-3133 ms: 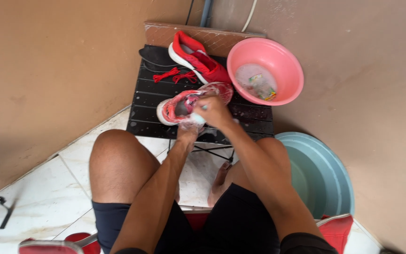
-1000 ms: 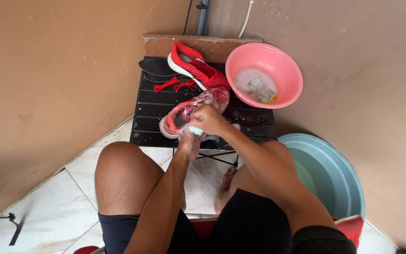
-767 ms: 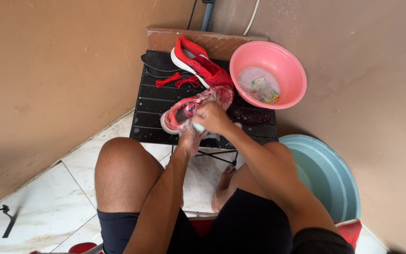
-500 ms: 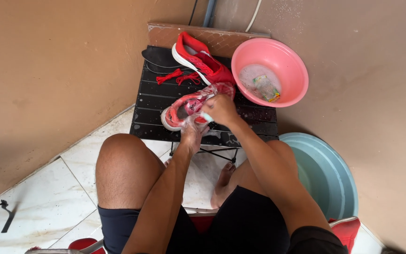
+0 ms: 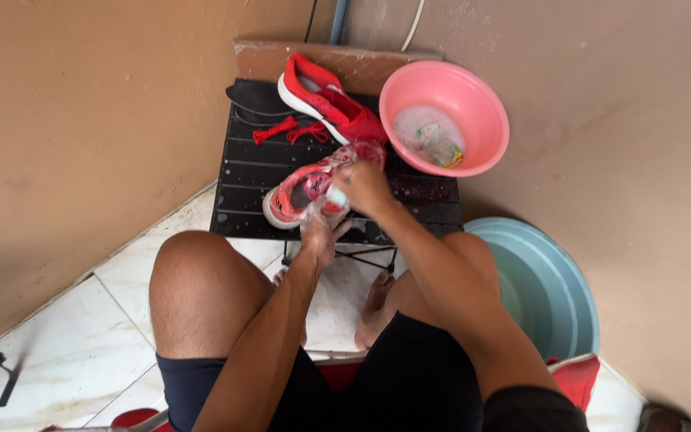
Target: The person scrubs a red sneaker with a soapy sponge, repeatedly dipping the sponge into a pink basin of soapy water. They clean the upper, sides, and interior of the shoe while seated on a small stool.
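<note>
Left hand [image 5: 323, 237]: closed around soapy red shoe [image 5: 307, 187], gripping from below.
Right hand [image 5: 364, 185]: closed on brush [image 5: 335, 196], against shoe.
Bench [image 5: 241, 192]: black, slatted, wet.
Basin [image 5: 473, 104]: pink, just right.

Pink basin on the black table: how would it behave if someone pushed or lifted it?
The pink basin holds soapy water, so it would probably slosh and feel heavier than its thin plastic suggests. The slatted black table looks wet, so it may slide easily. Sitting near the edge, it could tip.
</note>
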